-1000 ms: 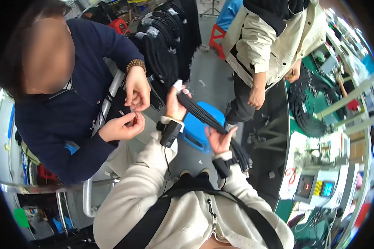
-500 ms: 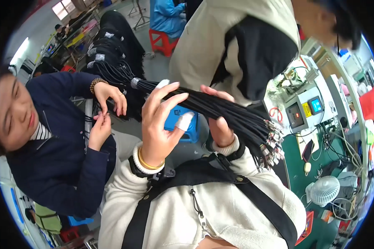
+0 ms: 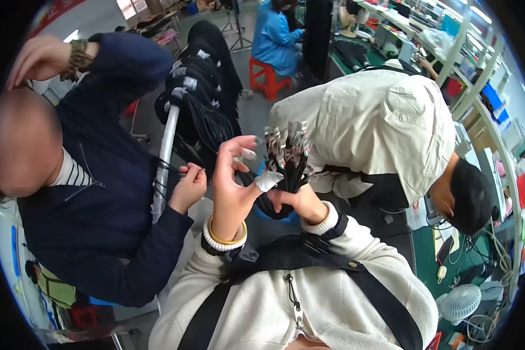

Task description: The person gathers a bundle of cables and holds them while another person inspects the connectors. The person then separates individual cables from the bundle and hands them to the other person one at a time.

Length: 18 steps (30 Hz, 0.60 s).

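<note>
My right hand (image 3: 294,201) grips a thick bundle of black cables (image 3: 289,169), held upright so its several metal plug ends point up. My left hand (image 3: 234,181) is raised beside the bundle with fingers spread; its taped fingertip touches the bundle's side. A gold bangle and white bead bracelet sit on my left wrist. I wear a cream jacket with black straps.
A person in a dark blue top (image 3: 99,192) stands at left, one hand near a white rack pole (image 3: 162,157) hung with black cable bundles (image 3: 201,87). A person in a beige jacket (image 3: 379,128) bends over at right. A green workbench (image 3: 466,256) and small fan (image 3: 458,303) lie lower right.
The cable bundle has swung from lying across to standing upright with the plug ends up. The view has shifted; the person in beige now bends low at right.
</note>
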Motion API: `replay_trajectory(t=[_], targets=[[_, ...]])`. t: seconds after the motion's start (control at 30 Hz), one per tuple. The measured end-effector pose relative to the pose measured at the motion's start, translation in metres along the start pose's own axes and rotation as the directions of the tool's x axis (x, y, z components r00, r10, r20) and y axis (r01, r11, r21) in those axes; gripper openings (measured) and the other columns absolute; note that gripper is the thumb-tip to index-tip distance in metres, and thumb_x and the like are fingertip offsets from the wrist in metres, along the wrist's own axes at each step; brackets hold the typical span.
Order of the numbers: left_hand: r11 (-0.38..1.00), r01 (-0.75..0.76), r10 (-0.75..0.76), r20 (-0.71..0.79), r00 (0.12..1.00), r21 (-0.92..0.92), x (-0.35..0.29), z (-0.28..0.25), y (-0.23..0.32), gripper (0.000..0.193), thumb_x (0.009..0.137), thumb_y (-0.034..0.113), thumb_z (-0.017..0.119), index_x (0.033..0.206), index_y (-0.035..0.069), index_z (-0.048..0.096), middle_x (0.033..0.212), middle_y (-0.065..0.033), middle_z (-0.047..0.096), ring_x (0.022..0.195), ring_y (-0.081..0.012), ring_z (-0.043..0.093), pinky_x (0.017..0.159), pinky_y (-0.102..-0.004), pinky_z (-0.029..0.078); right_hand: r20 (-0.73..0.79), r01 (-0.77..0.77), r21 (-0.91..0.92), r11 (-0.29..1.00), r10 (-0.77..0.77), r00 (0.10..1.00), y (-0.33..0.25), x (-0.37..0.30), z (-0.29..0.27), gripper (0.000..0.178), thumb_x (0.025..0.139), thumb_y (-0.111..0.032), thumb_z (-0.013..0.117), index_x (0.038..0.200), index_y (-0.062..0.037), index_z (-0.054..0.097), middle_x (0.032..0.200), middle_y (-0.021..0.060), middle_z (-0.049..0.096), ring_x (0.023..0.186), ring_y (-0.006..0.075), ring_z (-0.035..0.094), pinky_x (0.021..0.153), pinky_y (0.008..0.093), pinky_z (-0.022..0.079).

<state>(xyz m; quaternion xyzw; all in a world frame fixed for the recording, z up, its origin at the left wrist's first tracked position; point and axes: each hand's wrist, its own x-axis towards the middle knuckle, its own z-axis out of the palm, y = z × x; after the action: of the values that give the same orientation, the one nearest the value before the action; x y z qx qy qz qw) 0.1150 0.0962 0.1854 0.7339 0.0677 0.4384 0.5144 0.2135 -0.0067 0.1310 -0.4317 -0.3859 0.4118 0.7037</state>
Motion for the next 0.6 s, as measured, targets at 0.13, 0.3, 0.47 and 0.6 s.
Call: replay_trajectory(t=[0.13,0.3,0.47,0.6], targets=[[0.991,0.088,-0.095,0.068,0.993,0.097,0.004,0.001,0.003,0.047,0.065,0.016,0.075,0.104,0.004,0.052,0.098,-0.0048,0.054,0.079,-0.0082,0.050,0.068,-0.0226,0.039,-0.017,-0.015,0.022,1.000,0.016,1.000,-0.011,0.010,0.001,0.017,0.073,-0.004,0.061,0.088,-0.0014,0.054,0.064,0.0022,0.054,0.048,0.0090,0.050,0.044,0.0221,0.038],[0.990,0.095,-0.101,0.054,0.993,0.106,0.006,0.040,0.008,0.031,0.067,0.005,0.070,0.094,0.001,0.056,0.099,-0.0040,0.053,0.069,-0.0048,0.048,0.057,-0.0183,0.039,-0.014,-0.043,0.153,0.987,0.046,0.999,-0.024,-0.009,-0.016,0.015,0.075,-0.004,0.060,0.088,-0.0022,0.053,0.066,0.0016,0.054,0.053,0.0090,0.050,0.048,0.0217,0.038],[0.985,0.152,-0.156,0.039,0.987,0.079,0.000,0.110,0.039,0.021,0.073,-0.005,0.060,0.093,-0.002,0.054,0.102,-0.0058,0.049,0.086,-0.0085,0.052,0.068,-0.0190,0.042,0.068,-0.075,0.374,0.925,0.054,0.996,-0.059,-0.051,-0.057,0.014,0.075,-0.003,0.059,0.088,-0.0026,0.053,0.072,0.0022,0.054,0.066,0.0095,0.051,0.060,0.0227,0.040],[0.923,0.350,-0.340,0.083,0.937,-0.160,-0.011,0.159,0.059,0.023,0.072,-0.006,0.060,0.093,0.000,0.054,0.103,-0.0062,0.049,0.086,-0.0087,0.052,0.070,-0.0198,0.042,0.112,-0.114,0.440,0.891,0.071,0.991,-0.076,-0.089,-0.088,0.015,0.074,-0.002,0.058,0.088,-0.0028,0.053,0.077,0.0029,0.053,0.072,0.0104,0.050,0.066,0.0242,0.040]])
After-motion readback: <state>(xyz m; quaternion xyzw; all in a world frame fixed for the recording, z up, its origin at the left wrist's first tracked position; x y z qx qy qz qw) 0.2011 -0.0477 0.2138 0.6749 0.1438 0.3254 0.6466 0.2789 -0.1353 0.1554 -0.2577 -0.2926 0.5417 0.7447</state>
